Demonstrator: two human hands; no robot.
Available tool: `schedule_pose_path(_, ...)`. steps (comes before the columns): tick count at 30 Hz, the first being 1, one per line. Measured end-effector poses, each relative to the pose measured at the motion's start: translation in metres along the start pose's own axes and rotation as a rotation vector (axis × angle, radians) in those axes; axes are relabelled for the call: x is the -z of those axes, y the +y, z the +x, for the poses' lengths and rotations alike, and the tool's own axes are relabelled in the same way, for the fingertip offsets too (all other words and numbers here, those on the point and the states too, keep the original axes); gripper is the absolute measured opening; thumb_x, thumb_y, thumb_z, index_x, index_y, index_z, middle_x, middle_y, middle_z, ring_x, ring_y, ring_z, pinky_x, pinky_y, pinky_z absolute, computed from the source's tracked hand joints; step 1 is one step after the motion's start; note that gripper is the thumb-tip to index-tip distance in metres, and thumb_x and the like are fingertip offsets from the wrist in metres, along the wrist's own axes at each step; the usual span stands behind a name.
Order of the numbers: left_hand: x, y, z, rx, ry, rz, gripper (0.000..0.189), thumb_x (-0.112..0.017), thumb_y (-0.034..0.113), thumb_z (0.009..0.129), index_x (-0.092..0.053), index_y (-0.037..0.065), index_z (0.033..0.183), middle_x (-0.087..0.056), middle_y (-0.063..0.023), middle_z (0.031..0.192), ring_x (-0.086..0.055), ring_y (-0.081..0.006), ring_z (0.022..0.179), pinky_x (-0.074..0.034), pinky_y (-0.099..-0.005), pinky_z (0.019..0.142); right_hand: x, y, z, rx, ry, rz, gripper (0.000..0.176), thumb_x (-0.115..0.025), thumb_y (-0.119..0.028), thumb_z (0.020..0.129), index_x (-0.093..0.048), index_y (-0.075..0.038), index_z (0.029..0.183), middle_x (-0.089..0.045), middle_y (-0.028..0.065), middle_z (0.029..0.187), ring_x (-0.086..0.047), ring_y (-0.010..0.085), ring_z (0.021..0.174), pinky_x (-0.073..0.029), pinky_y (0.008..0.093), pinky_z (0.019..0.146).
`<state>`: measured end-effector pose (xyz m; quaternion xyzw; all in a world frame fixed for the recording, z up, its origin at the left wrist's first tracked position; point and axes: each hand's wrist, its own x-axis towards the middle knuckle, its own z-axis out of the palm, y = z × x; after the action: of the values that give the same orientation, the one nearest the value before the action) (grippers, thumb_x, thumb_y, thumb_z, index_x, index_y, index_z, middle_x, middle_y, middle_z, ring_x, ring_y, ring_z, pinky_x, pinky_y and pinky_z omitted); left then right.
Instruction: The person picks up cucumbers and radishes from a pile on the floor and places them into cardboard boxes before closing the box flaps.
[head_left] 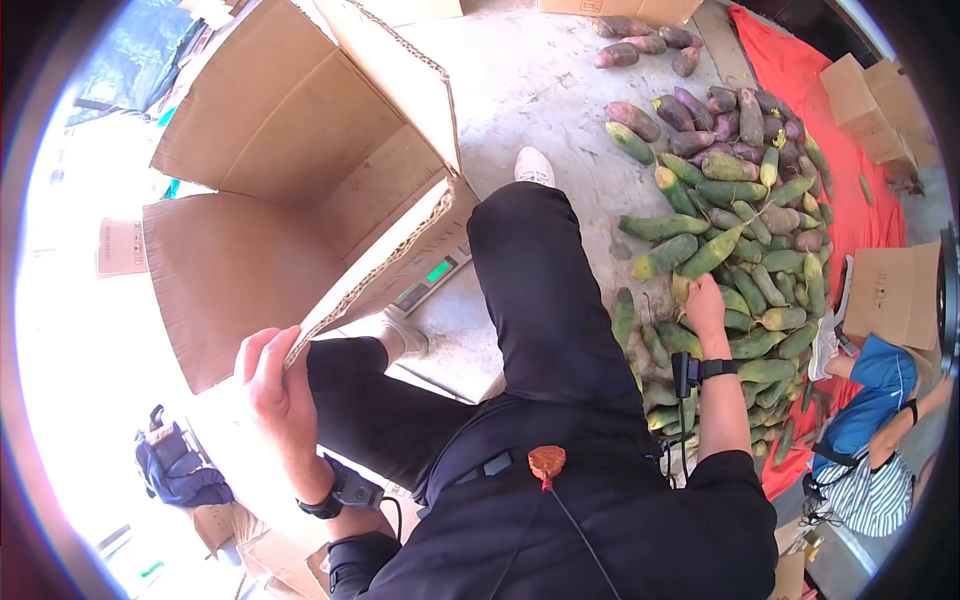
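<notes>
My left hand (pixel 272 378) grips the edge of a large open cardboard box (pixel 265 235), its fingers pressed on a flap. Only bare cardboard shows in the visible part of the box. On the right, my right hand (pixel 704 300) is closed at the end of a long green radish (pixel 712 252), over a big pile of green radishes (pixel 765 290). Purple radishes (pixel 690 115) lie at the far side of the pile.
A scale with a lit green display (pixel 438 271) is beside the box. Red cloth (pixel 845 200) runs under and past the pile. At the right, a person in a striped top (pixel 875 490) is near a cardboard box (pixel 890 295). More cartons (pixel 870 105) stand upper right.
</notes>
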<state>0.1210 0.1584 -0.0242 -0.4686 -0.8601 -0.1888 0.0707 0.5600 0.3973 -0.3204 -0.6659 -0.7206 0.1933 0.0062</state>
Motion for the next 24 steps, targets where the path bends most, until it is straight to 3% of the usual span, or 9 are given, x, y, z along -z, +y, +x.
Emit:
schedule_pose_path(1, -0.001, -0.002, 0.000, -0.017, 0.006, -0.051, 0.014, -0.067, 0.002, 0.077, -0.065, 0.002, 0.091, -0.060, -0.0102, 0.085, -0.060, -0.0245, 0.075, -0.046, -0.0299, 0.063, 0.022, -0.023, 0.001, 0.066, 0.040, -0.005, 0.023, -0.049, -0.016, 0.091, -0.054, 0.002, 0.103, -0.061, 0.0230, 0.098, -0.062, 0.0368, 0.090, -0.048, 0.0423, 0.073)
schedule_pose_path(3, -0.002, -0.004, -0.001, -0.003, 0.008, -0.077, 0.013, -0.066, 0.001, 0.077, -0.064, 0.002, 0.091, -0.060, -0.0107, 0.085, -0.060, -0.0248, 0.076, -0.046, -0.0301, 0.064, 0.067, -0.067, 0.001, -0.061, -0.066, 0.511, 0.023, -0.047, -0.019, 0.094, -0.054, 0.001, 0.103, -0.063, 0.0179, 0.101, -0.066, 0.0260, 0.086, -0.050, 0.0348, 0.068)
schedule_pose_path(5, -0.003, -0.004, -0.001, 0.011, 0.006, -0.106, 0.013, -0.065, 0.000, 0.077, -0.064, 0.001, 0.091, -0.059, -0.0111, 0.086, -0.059, -0.0251, 0.077, -0.046, -0.0303, 0.065, 0.121, -0.120, -0.011, 0.095, -0.088, 0.810, 0.030, -0.044, -0.026, 0.097, -0.052, -0.001, 0.112, -0.060, 0.0086, 0.110, -0.065, 0.0174, 0.084, -0.049, 0.0254, 0.065)
schedule_pose_path(9, -0.003, -0.004, 0.001, -0.017, 0.021, -0.075, 0.013, -0.064, -0.002, 0.077, -0.064, 0.001, 0.090, -0.059, -0.0106, 0.084, -0.058, -0.0246, 0.074, -0.046, -0.0309, 0.064, 0.218, -0.220, -0.040, 0.569, 0.008, 1.215, 0.034, -0.043, -0.027, 0.098, -0.048, 0.002, 0.116, -0.056, 0.0172, 0.118, -0.065, 0.0252, 0.084, -0.050, 0.0301, 0.069)
schedule_pose_path(13, -0.004, -0.005, 0.001, -0.049, 0.036, -0.099, 0.012, -0.063, -0.002, 0.077, -0.064, 0.001, 0.089, -0.059, -0.0104, 0.083, -0.059, -0.0241, 0.072, -0.046, -0.0310, 0.063, 0.266, -0.299, -0.063, 0.822, -0.066, 1.476, 0.036, -0.042, -0.027, 0.097, -0.049, 0.006, 0.109, -0.062, 0.0214, 0.105, -0.065, 0.0336, 0.083, -0.050, 0.0364, 0.072)
schedule_pose_path(16, -0.005, -0.006, 0.001, -0.054, 0.021, -0.099, 0.011, -0.063, -0.002, 0.077, -0.064, 0.001, 0.088, -0.059, -0.0103, 0.082, -0.059, -0.0239, 0.073, -0.046, -0.0305, 0.063, 0.255, -0.340, -0.047, 1.058, -0.327, 1.500, 0.026, -0.051, -0.020, 0.092, -0.057, 0.005, 0.100, -0.066, 0.0153, 0.092, -0.066, 0.0282, 0.081, -0.050, 0.0335, 0.069)
schedule_pose_path(19, -0.004, -0.008, 0.002, -0.065, 0.023, -0.075, 0.011, -0.064, -0.002, 0.078, -0.064, 0.002, 0.088, -0.060, -0.0100, 0.082, -0.060, -0.0231, 0.073, -0.046, -0.0295, 0.064, 0.240, -0.376, -0.048, 1.052, -0.109, 0.975, 0.020, -0.059, -0.018, 0.086, -0.062, 0.001, 0.082, -0.065, 0.0162, 0.073, -0.065, 0.0292, 0.066, -0.049, 0.0340, 0.063)
schedule_pose_path(21, -0.002, -0.008, 0.002, -0.066, 0.020, -0.059, 0.011, -0.064, -0.001, 0.078, -0.064, 0.002, 0.089, -0.061, -0.0097, 0.083, -0.060, -0.0223, 0.073, -0.047, -0.0289, 0.064, 0.196, -0.385, -0.029, 1.225, 0.088, 0.919, 0.016, -0.064, -0.016, 0.079, -0.063, -0.001, 0.074, -0.060, 0.0130, 0.060, -0.063, 0.0281, 0.063, -0.048, 0.0344, 0.061)
schedule_pose_path(24, -0.002, -0.012, 0.002, -0.026, -0.007, -0.064, 0.010, -0.064, 0.000, 0.079, -0.065, 0.002, 0.089, -0.061, -0.0090, 0.083, -0.061, -0.0203, 0.072, -0.047, -0.0273, 0.064, 0.187, -0.361, -0.019, 1.126, 0.061, 0.934, 0.013, -0.065, -0.016, 0.078, -0.064, -0.003, 0.079, -0.064, 0.0104, 0.066, -0.063, 0.0248, 0.063, -0.048, 0.0326, 0.061)
